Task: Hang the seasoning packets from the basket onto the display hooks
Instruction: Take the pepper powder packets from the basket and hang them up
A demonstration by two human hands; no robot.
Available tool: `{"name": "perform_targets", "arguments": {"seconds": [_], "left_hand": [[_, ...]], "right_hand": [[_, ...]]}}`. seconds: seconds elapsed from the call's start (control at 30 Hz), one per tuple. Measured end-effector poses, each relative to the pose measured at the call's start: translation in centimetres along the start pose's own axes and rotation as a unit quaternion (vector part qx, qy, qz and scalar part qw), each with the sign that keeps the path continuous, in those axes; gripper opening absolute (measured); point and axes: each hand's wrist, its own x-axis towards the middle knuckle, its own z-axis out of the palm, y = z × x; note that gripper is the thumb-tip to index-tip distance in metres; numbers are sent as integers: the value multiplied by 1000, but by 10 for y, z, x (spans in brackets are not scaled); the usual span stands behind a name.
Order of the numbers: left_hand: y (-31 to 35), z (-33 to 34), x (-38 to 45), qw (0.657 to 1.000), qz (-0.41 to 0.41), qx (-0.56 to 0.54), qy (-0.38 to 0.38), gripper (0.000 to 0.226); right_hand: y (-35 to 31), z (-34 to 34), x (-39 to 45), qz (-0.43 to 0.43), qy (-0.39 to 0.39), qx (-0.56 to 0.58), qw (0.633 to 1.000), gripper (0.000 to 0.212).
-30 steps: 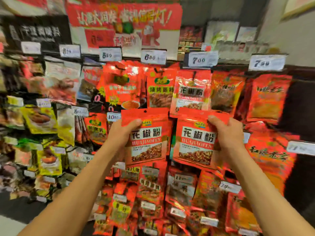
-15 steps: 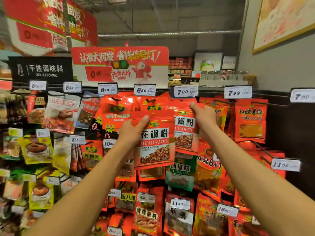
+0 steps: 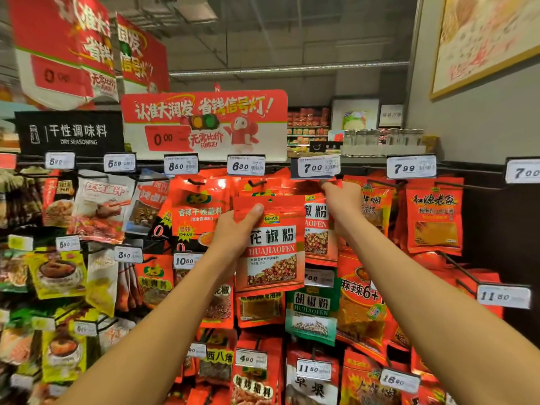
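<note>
Pinching its packet (image 3: pixel 317 226) by the top, the right hand (image 3: pixel 343 200) sits just under the 7.00 hook (image 3: pixel 314 179), while the left hand (image 3: pixel 233 232) grips a second upright packet (image 3: pixel 270 247) lower down.

A grey wall (image 3: pixel 467 118) rises on the right, carrying a framed picture (image 3: pixel 485 39) high up. Overhead runs a dim ceiling (image 3: pixel 306 27) with a metal pipe (image 3: pixel 289 67) crossing it. Red promotional signs (image 3: pixel 204 124) hang above a black section sign (image 3: pixel 70 133), and distant stocked shelves (image 3: pixel 308 124) show behind.
</note>
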Motion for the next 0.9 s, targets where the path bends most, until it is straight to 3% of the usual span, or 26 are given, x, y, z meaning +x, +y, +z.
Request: {"name": "perform_targets", "arguments": {"seconds": [0.2, 0.33, 0.47, 0.57, 0.73, 0.9], "left_hand": [[-10, 8, 9, 1000, -5, -2, -15, 33], [-16, 15, 14, 999, -9, 4, -33, 39], [-17, 23, 24, 999, -14, 22, -45, 32], [-15, 28, 33, 999, -17, 2, -47, 22], [-10, 47, 48, 998, -30, -21, -50, 22], [-2, 75, 63, 998, -20, -23, -47, 18]], "right_hand": [[5, 7, 12, -60, 41, -117, 990, 30], [8, 8, 20, -44, 33, -159, 986, 32], [9, 3, 23, -44, 25, -192, 980, 37], [10, -8, 13, -101, 53, -225, 968, 30], [20, -26, -14, -216, 67, -141, 964, 9], [14, -28, -13, -135, -18, -108, 985, 25]]}}
